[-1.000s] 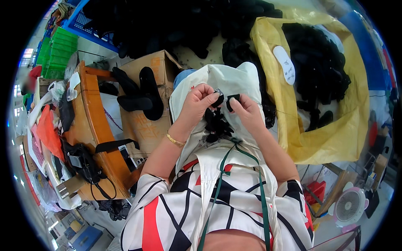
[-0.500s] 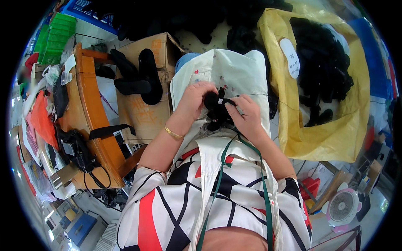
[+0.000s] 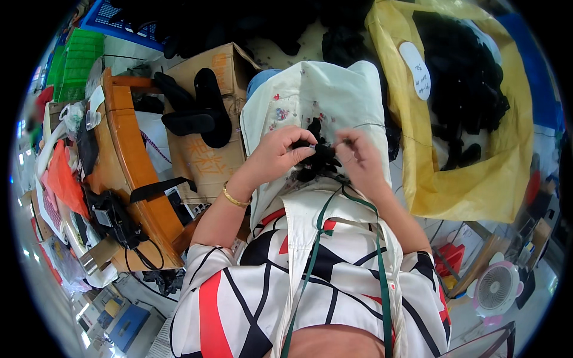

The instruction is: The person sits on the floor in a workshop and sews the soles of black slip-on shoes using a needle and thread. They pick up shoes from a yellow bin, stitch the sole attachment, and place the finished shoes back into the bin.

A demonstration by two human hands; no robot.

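Note:
Over my lap, covered by a white cloth apron (image 3: 340, 89), my left hand (image 3: 280, 154) pinches a small black fabric piece (image 3: 322, 156) between thumb and fingers. The piece is dark and bunched, so its exact kind does not show. Just right of it, my right hand (image 3: 360, 158) is raised with the fingers curled together and blurred by motion. Whatever lies between those fingertips is too small to make out. Small red and dark scraps are scattered on the apron beyond my hands.
On my right stands a yellow sack (image 3: 471, 194) full of black pieces, with a white sole-shaped card (image 3: 415, 70) on its rim. To the left, black slippers (image 3: 213, 107) lie on a cardboard box (image 3: 203, 164) beside a wooden stool (image 3: 122, 134). A fan (image 3: 496, 286) stands lower right.
My right hand has come off the black piece and moved slightly right, fingers drawn up. My left hand keeps hold of the piece, which has turned and sits partly behind the fingers.

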